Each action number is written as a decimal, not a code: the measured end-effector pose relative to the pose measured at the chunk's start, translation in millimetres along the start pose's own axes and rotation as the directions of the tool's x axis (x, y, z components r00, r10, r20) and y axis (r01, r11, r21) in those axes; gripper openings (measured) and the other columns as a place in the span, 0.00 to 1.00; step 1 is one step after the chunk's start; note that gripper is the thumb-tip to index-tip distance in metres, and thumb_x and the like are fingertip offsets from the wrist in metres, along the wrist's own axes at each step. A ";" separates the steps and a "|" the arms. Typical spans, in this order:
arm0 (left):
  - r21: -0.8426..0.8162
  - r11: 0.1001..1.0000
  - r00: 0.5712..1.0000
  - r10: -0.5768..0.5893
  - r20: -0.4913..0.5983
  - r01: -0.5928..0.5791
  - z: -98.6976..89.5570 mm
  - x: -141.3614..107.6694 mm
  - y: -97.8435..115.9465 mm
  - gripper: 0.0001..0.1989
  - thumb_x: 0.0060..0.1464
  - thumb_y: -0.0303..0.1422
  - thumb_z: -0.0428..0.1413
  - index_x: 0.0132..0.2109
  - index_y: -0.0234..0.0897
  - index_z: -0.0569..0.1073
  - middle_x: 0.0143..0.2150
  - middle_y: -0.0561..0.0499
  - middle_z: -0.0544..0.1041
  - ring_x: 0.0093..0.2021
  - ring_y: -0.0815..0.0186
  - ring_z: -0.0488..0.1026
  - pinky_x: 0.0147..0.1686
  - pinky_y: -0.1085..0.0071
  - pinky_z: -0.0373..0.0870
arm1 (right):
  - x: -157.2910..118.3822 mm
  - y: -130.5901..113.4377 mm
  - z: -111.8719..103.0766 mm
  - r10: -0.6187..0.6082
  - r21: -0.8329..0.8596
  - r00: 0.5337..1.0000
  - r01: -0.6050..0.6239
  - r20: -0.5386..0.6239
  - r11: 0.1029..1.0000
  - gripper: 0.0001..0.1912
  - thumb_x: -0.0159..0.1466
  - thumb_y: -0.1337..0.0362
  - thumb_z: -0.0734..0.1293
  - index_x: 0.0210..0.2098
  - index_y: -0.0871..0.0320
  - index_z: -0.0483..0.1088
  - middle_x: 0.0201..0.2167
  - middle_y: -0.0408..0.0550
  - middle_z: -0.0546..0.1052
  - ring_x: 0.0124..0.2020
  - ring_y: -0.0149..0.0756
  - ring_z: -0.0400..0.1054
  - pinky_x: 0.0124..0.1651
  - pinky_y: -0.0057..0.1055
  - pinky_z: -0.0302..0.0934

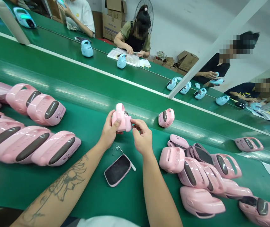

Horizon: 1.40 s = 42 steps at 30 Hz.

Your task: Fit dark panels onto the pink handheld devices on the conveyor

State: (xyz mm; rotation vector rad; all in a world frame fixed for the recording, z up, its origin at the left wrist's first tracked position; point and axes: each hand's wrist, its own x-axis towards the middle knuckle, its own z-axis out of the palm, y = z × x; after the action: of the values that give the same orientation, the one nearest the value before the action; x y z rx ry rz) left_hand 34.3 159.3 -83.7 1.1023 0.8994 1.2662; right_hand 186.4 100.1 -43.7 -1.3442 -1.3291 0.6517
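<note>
My left hand is wrapped round a small pink plastic casing with a loop handle, held above the green bench. At its right side sits a smaller pink piece, and the bent fingers of my right hand pinch its edge. Whether that piece is joined to the casing I cannot tell. Below my hands lies a dark panel with a pink rim. A screwdriver with a white handle lies against it, its thin shaft pointing up left. Tiny screws are scattered beside the tip.
Several pink handled casings are lined up at left. More pink casings and dark panels are piled at right. One pink casing stands on the conveyor belt. Across it, people handle blue devices. A white post rises beyond.
</note>
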 end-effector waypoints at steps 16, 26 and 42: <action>-0.034 0.973 0.927 -0.209 0.310 0.230 -9.8 3.1 13.9 0.43 0.49 0.51 0.73 0.67 0.34 0.77 0.57 0.37 0.84 0.53 0.46 0.82 0.48 0.60 0.79 | -3.9 -6.9 -36.3 -0.069 -0.146 0.899 0.145 0.432 0.979 0.54 0.63 0.66 0.76 0.80 0.40 0.48 0.82 0.50 0.52 0.77 0.53 0.58 0.71 0.50 0.68; -0.149 0.892 0.848 -0.336 0.410 0.426 -20.0 6.9 28.3 0.33 0.44 0.46 0.75 0.54 0.31 0.84 0.48 0.39 0.87 0.46 0.51 0.83 0.46 0.64 0.78 | -9.2 0.2 -15.5 -0.266 -0.255 0.870 0.392 0.414 0.884 0.63 0.63 0.64 0.80 0.82 0.46 0.36 0.82 0.59 0.53 0.83 0.53 0.46 0.82 0.58 0.50; -0.017 0.920 0.827 -0.343 0.446 0.391 -22.1 4.1 27.8 0.44 0.43 0.50 0.78 0.63 0.33 0.79 0.58 0.35 0.84 0.57 0.43 0.81 0.50 0.58 0.78 | -16.2 -6.5 -21.1 -0.172 -0.267 0.883 0.311 0.437 0.912 0.60 0.63 0.64 0.77 0.82 0.45 0.38 0.79 0.57 0.53 0.81 0.52 0.49 0.81 0.56 0.53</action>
State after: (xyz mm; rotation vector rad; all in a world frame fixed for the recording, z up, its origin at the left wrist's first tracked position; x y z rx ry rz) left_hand 6.3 165.4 -62.4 1.0101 0.6495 0.6964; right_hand 199.9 77.2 -36.9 -1.3100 -1.9863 0.5647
